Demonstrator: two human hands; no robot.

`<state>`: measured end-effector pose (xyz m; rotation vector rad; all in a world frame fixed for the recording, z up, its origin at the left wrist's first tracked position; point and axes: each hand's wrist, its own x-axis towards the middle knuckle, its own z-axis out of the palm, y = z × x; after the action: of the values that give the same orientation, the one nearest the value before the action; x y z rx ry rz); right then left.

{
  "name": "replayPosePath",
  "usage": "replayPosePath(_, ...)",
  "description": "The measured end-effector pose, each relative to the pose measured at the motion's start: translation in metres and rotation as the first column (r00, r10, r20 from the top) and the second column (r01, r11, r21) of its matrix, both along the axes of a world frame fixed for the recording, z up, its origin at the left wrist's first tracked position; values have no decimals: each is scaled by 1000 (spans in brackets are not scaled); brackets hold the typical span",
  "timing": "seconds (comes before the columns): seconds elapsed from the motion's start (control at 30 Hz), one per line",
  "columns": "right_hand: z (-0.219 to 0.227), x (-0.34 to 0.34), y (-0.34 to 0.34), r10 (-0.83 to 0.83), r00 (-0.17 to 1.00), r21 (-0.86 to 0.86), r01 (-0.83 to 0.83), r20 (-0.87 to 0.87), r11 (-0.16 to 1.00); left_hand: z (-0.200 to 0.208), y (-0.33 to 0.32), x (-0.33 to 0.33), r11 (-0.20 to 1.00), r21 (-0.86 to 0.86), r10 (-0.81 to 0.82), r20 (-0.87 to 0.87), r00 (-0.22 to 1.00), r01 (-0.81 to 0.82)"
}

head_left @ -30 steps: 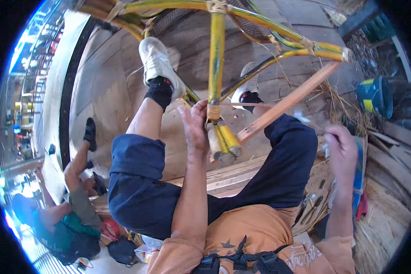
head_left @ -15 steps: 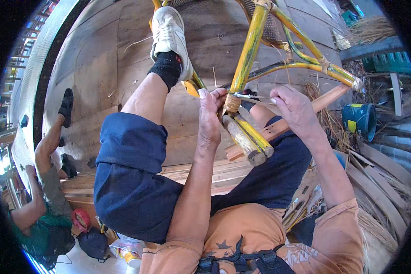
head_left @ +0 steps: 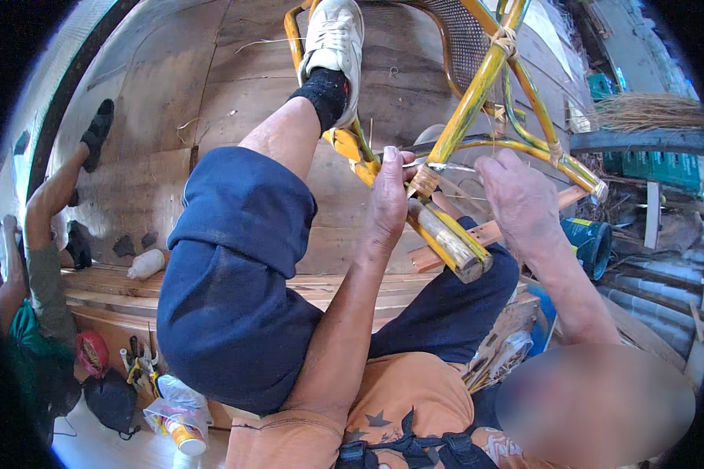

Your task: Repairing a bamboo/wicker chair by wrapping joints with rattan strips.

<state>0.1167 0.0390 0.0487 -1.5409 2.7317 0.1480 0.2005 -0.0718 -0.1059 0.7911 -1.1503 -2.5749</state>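
A chair frame [head_left: 468,105] of yellow-and-green rattan-like poles leans toward me, its wrapped joint [head_left: 424,181] between my hands. Beside the left of that joint, my left hand [head_left: 387,199] has its fingers curled against the pole and its thumb upright. A thin pale strip [head_left: 455,166] runs across the pole to my right hand [head_left: 516,195], whose fingers are closed on its end. Its far end is hidden by my left fingers. Below the joint, two pole ends [head_left: 454,246] lie side by side over my right thigh. My white shoe [head_left: 332,47] stands beside the frame.
A wooden slat [head_left: 489,233] passes behind the poles. At right stand a dark bucket [head_left: 588,244] and a bundle of dry fibres [head_left: 649,112]. Another person's leg [head_left: 55,184] is at far left. A white bottle [head_left: 146,264] lies by the planks, above a bagged cup [head_left: 184,430].
My view has shifted, so the chair frame and both hands appear farther right. My right hand is turned more with its back up, still at the strip. A white bottle has come into view.
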Motion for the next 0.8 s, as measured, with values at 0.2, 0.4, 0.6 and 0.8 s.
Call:
replayPosePath(0.2,6,6,-31,140,979,131,-121,-149,984,-8,0,-2,999,-35,0,1,1000,0)
replayPosePath(0.4,3,12,-43,131,985,203,-107,-108,973,-15,5,-7,995,-37,96,19,995,-95)
replayPosePath(0.6,13,22,-40,18,996,279,8,-88,960,-18,5,-8,995,-58,80,18,997,-79)
replayPosePath(0.8,4,20,-44,-5,999,268,16,-43,963,-17,3,-6,998,-40,38,-18,999,-39)
